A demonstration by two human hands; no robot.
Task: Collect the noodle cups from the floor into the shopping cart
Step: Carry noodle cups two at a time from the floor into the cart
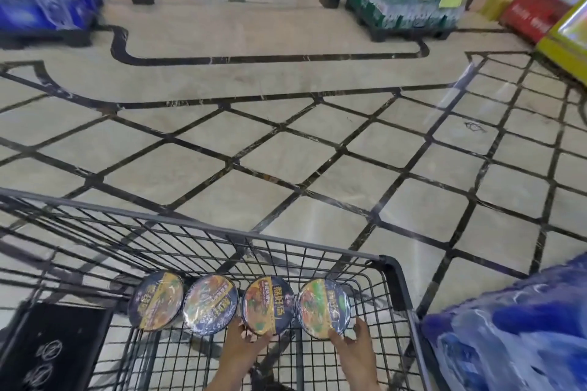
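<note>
4 noodle cups [241,303] in shopping cart [395,276]

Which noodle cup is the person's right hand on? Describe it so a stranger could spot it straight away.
Look inside the wire shopping cart at the bottom of the view, where four round noodle cups stand in a row against its front wall. The right hand touches the rightmost cup, nearest the cart's dark corner post. Its lid alone shows a bright green patch; the neighbouring cup under the left hand does not.

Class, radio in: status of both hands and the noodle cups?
Left hand holds third cup. Right hand holds fourth cup. Four cups in shopping cart. Nothing obstructing.
</note>
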